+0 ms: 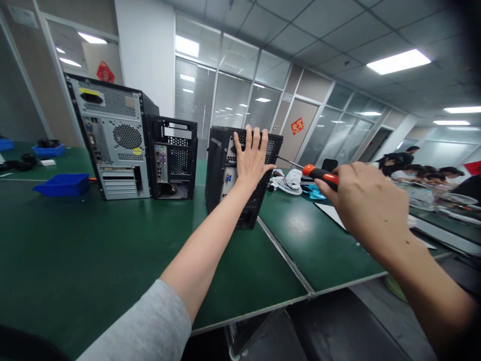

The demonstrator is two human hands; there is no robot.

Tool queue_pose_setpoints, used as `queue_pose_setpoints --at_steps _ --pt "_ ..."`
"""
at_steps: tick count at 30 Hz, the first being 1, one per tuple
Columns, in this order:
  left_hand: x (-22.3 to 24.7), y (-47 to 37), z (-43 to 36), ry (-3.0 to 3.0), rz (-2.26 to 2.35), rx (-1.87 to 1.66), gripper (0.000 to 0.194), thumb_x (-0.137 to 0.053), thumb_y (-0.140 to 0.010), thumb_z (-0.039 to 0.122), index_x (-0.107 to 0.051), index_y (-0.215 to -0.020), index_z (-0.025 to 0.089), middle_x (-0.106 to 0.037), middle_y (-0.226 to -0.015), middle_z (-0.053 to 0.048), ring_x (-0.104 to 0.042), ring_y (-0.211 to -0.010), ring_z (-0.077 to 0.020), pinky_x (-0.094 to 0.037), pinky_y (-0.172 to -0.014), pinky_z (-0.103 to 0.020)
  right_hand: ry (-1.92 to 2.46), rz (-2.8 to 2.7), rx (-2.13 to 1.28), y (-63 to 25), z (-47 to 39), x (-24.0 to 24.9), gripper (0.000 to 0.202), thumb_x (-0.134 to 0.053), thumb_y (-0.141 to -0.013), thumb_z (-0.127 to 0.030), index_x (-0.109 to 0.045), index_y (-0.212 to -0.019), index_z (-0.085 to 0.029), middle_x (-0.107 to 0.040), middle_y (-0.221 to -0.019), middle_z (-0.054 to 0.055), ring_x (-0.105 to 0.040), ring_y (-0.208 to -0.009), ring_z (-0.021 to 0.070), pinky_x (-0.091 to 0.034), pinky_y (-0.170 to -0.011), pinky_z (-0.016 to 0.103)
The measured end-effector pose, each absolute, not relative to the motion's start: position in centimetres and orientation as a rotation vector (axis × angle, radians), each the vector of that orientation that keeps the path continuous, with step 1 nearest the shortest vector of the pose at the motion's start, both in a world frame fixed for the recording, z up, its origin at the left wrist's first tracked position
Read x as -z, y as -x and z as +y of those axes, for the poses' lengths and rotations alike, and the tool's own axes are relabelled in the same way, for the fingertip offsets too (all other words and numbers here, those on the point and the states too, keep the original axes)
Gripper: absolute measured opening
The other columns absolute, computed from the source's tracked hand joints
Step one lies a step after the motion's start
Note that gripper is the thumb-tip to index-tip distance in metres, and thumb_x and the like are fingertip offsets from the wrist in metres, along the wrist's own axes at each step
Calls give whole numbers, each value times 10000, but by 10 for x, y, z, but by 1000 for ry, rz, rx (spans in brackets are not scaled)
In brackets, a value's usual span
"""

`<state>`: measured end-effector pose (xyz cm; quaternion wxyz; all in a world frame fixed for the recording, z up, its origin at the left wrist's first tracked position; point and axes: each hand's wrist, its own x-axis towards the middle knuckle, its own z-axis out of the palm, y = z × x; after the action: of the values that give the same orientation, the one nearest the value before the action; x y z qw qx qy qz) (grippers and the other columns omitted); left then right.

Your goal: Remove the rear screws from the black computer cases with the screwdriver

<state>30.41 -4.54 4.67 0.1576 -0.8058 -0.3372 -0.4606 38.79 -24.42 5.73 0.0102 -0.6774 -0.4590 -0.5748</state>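
Observation:
A black computer case (216, 165) stands upright on the green table (150, 250), its rear panel turned towards me. Against the upper part of that panel rests my left hand (251, 155), fingers spread and reaching to the top edge. My right hand (368, 200) is wrapped round the orange and black handle of a screwdriver (319, 175). The screwdriver's shaft points left, and its tip meets the right rear edge of the case near the top. Any screw there is too small to make out.
Two more computer cases, a tall grey-backed one (116, 120) and a smaller black one (175, 160), stand to the left. A blue tray (63, 184) lies beyond them. White and light-blue items (291, 180) lie behind the screwdriver. Several people (424, 170) sit at the far right.

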Motion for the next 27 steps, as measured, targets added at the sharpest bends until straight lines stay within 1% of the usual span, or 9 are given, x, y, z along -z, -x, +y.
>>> queue_pose_setpoints --at_steps 5,8,11,13,15,17,19,23,27 --pt "-48 -303 -47 2323 -963 1314 1083 -646 -685 653 -173 -1530 166 -239 -1562 -163 -32 -1462 -415 18 -1152 -667 2211 -1395 1687 -388 -244 -58 471 -246 -961 -441 -568 -801 -136 -555 -756 81 -453 -640 165 -150 -462 243" --pt "-48 -303 -47 2321 -970 1307 1078 -648 -689 644 -170 -1531 169 -237 -1563 -162 -35 -1463 -411 25 -1154 -662 2233 -1381 1669 -388 -244 -59 485 -246 -961 -453 -576 -808 -132 -561 -767 80 -456 -636 163 -150 -459 240" --pt "-48 -303 -48 2317 -974 1297 1086 -654 -686 643 -182 -1526 143 -231 -1558 -186 -42 -1463 -413 29 -1154 -655 2234 -1382 1666 -389 -245 -59 478 -269 -959 -457 -579 -804 -129 -562 -772 77 -439 -614 154 -167 -466 236" --pt "-48 -303 -48 2308 -971 1296 1078 -653 -689 643 -195 -1522 134 -238 -1554 -194 -53 -1461 -416 31 -1151 -658 2242 -1380 1661 -389 -244 -59 465 -296 -953 -460 -583 -797 -129 -553 -766 70 -402 -580 141 -170 -469 237" --pt "-48 -303 -48 2294 -969 1298 1064 -649 -694 645 -207 -1519 138 -248 -1551 -193 -67 -1459 -416 34 -1149 -661 2250 -1371 1650 -390 -243 -59 465 -314 -947 -464 -593 -794 -125 -545 -787 69 -334 -539 120 -172 -471 238" --pt "-47 -303 -48 2289 -969 1299 1065 -648 -691 651 -213 -1517 140 -249 -1550 -194 -75 -1458 -412 35 -1150 -658 2243 -1366 1630 -390 -242 -58 483 -309 -946 -464 -610 -805 -113 -539 -840 81 -251 -511 98 -184 -470 239" --pt "-47 -303 -48 2290 -972 1298 1075 -647 -686 662 -212 -1517 136 -244 -1550 -195 -74 -1459 -407 34 -1154 -652 2221 -1370 1611 -391 -241 -58 516 -287 -948 -464 -624 -809 -100 -529 -867 97 -201 -505 89 -204 -468 239" --pt "-47 -303 -48 2293 -980 1296 1063 -628 -693 674 -206 -1522 157 -248 -1554 -170 -51 -1464 -399 24 -1158 -651 2213 -1387 1605 -392 -240 -57 558 -253 -952 -460 -642 -799 -90 -528 -815 95 -221 -502 98 -221 -462 244" --pt "-47 -304 -47 2315 -965 1303 1070 -631 -698 656 -182 -1528 154 -236 -1560 -169 -22 -1463 -412 20 -1152 -663 2269 -1370 1601 -390 -240 -56 550 -241 -958 -451 -648 -823 -107 -561 -810 80 -263 -481 100 -188 -454 252"
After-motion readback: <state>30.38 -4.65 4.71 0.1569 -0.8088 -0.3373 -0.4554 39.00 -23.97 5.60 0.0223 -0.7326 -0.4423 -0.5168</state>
